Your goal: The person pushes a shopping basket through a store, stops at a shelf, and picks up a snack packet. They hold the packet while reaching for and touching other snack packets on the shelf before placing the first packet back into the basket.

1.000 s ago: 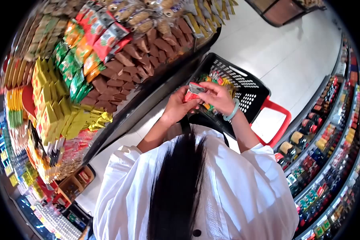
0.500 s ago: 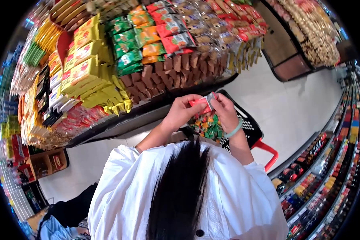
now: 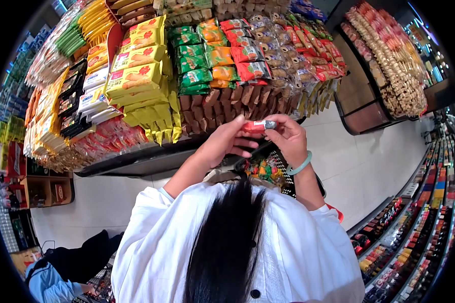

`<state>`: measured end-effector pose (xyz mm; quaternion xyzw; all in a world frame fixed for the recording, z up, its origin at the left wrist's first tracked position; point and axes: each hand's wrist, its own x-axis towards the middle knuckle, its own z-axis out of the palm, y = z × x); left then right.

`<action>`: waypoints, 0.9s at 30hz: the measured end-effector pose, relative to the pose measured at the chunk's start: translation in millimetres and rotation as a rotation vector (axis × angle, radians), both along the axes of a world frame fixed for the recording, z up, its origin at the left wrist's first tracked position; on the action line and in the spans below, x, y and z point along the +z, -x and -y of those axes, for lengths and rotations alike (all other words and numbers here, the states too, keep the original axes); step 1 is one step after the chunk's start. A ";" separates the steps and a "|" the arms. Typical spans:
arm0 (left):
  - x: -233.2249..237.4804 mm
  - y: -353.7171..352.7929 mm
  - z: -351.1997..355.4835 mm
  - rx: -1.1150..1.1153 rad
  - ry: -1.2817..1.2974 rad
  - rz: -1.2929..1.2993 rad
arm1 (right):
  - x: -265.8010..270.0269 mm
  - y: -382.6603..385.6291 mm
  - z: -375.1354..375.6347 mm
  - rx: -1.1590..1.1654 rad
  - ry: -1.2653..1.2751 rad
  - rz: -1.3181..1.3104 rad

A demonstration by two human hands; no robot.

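A small red and silver snack packet (image 3: 256, 126) is held up in front of the stacked snack display. My right hand (image 3: 289, 139) pinches its silver end between thumb and fingers, a pale green bangle round the wrist. At the packet's red end, the thumb and forefinger of my left hand (image 3: 224, 142) close on it, while the other fingers spread below. Beneath both hands stands a black shopping basket (image 3: 288, 188) with perforated sides, partly hidden by my arms. Inside lie several small packets (image 3: 264, 170) in green, orange and red.
Ahead, the snack display holds yellow packs (image 3: 136, 78), green packs (image 3: 194, 76), red packs (image 3: 252, 70) and brown bars (image 3: 217, 111). Another snack stand (image 3: 384, 70) is at the far right. Bottle shelves (image 3: 404, 242) line the right side. A person in blue (image 3: 53, 283) is at the lower left.
The packet has been raised a little and turned so it shows narrower. My left hand's lower fingers have spread from it. The view has tilted up, showing more of the display and less basket.
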<state>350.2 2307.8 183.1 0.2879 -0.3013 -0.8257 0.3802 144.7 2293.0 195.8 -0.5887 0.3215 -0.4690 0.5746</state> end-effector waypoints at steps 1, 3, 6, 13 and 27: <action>2.6 -3.1 0.8 -0.104 -0.105 -0.118 | 3.4 -1.7 1.8 0.027 0.068 -0.027; 5.0 -2.4 -1.9 -0.101 -0.087 -0.099 | 8.6 -4.7 7.8 0.075 0.199 -0.085; -2.6 0.4 1.6 0.077 -0.024 -0.092 | 18.1 -6.3 11.8 0.076 0.371 -0.170; 3.7 5.8 1.5 0.365 0.146 0.152 | 23.3 -5.2 9.6 -0.025 -0.184 -0.086; 11.7 6.1 3.6 0.370 0.219 0.260 | 30.8 -9.6 13.3 -0.203 0.391 -0.489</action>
